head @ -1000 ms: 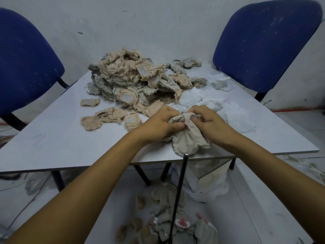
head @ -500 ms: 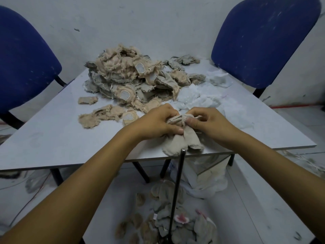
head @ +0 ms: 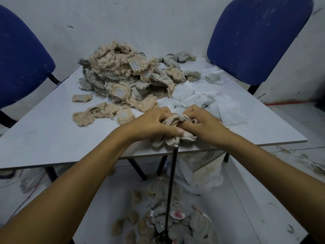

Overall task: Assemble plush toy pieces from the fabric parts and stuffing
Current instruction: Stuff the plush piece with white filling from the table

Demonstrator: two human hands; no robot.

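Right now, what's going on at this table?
A person is working a beige fabric piece at the near edge of the white table, with both hands gripping it: the left hand from one side, the right hand from the other. A black rod stands upright just below the piece. Behind lie a pile of unfinished fabric parts and white stuffing. More plush pieces lie on the floor below.

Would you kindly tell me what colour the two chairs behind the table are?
Both chairs are dark blue with black frames, shown in the head view.
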